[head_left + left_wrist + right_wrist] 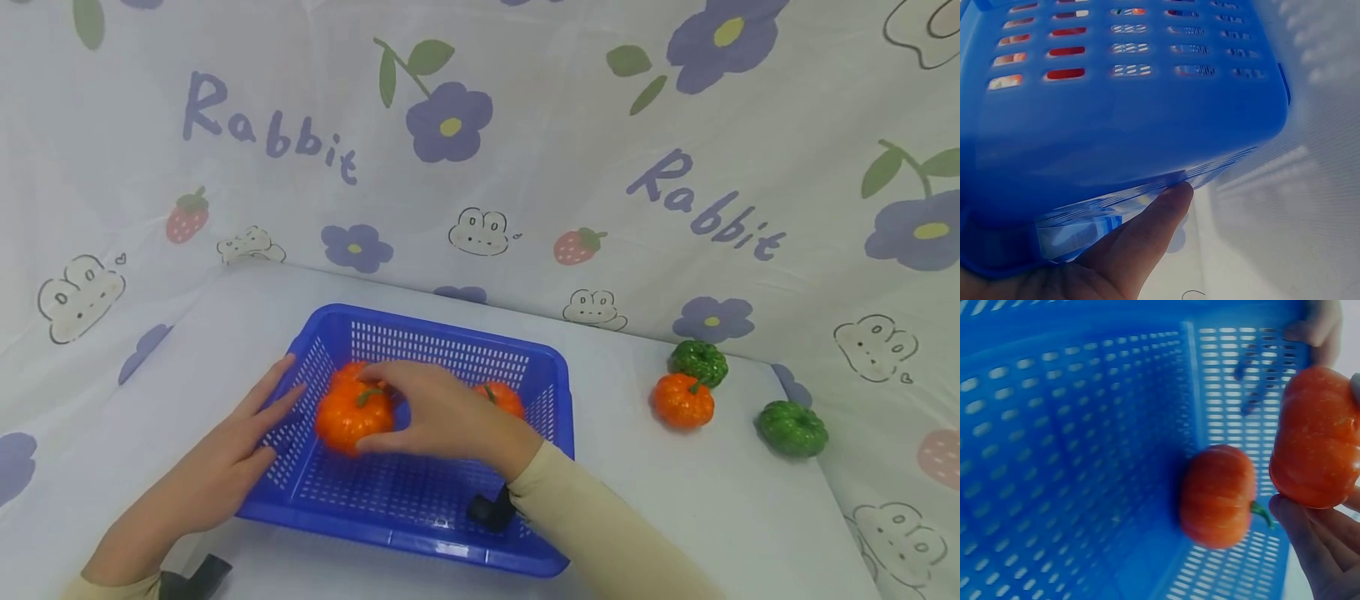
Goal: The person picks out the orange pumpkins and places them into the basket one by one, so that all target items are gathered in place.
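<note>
Gripping an orange toy pumpkin [352,414] round its ribbed sides, the right hand [442,417] holds it inside the blue basket [457,350]; it looks light, rigid and smooth. The left hand [225,467] rests straight-fingered against the basket's left wall.

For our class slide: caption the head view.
Right hand grips an orange pumpkin inside a blue basket.

The head view looks forward and down from above the counter's [697,500] near edge, taking in the whole blue basket [450,337] from some way off. The left wrist view sits very close against the basket's outer wall [1116,125], facing it from below. The right wrist view looks from inside at the perforated walls [1072,456]; all three share the basket.
</note>
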A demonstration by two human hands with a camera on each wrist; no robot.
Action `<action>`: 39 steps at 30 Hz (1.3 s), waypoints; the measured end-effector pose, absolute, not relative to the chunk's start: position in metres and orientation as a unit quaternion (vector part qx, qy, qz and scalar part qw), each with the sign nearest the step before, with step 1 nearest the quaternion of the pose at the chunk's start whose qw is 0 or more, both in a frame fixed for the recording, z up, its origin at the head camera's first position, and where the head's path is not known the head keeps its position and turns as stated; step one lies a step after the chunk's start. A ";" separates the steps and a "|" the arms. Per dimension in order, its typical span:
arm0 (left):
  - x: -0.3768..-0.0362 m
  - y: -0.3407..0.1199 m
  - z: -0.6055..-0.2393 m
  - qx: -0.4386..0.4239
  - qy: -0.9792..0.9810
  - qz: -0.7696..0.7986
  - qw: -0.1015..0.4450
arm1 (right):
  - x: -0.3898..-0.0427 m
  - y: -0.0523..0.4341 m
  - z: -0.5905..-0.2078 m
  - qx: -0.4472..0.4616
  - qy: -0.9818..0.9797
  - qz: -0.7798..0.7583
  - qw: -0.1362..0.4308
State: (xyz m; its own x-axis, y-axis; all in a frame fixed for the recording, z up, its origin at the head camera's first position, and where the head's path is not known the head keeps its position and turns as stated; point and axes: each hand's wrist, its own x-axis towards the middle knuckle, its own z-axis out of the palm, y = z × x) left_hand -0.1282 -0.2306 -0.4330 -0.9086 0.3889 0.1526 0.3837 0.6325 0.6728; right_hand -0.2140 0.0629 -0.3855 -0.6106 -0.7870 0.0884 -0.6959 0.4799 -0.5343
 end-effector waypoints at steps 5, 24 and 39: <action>-0.129 -0.231 -0.433 0.212 0.904 0.371 0.005 | -0.214 0.056 -0.392 -0.446 0.858 -0.235 0.094; -0.129 -0.231 -0.430 0.206 0.903 0.376 0.020 | -0.211 0.044 -0.415 -0.471 0.849 -0.204 0.128; -0.129 -0.231 -0.432 0.209 0.903 0.376 0.017 | -0.208 0.041 -0.417 -0.463 0.853 -0.173 0.168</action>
State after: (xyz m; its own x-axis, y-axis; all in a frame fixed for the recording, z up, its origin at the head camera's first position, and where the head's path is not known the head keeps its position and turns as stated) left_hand -0.1295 -0.2305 -0.4324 -0.9122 0.3898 0.1262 0.3642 0.6304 0.6855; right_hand -0.2080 0.0414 -0.4167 -0.5151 -0.8477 -0.1266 -0.7319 0.5119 -0.4498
